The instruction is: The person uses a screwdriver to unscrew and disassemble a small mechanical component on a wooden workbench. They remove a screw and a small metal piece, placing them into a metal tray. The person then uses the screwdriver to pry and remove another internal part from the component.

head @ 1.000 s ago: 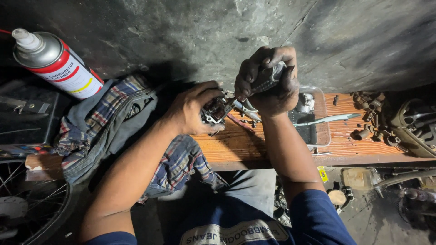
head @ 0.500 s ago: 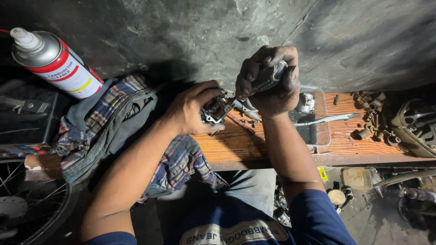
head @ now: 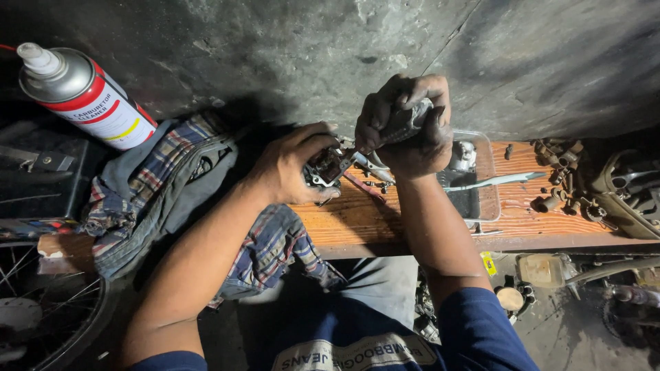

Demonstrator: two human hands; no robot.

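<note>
Almost nothing is changing over the last second: left hand (head: 289, 168) still clamping the small metal engine part (head: 324, 167) just above the wooden surface (head: 357, 220), right hand (head: 405, 127) still fisting the tool handle (head: 407, 120), tip at the part. Work is ongoing.

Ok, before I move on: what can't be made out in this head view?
- Small metal part: mostly wrapped by the left hand, so its shape stays unclear.
- Tool: its handle is buried in the right hand and its tip is hidden against the part.
- Tray: the right forearm covers its near side, and the contents are too dark.
- Spoked wheel: cut off by the left and bottom edges.
</note>
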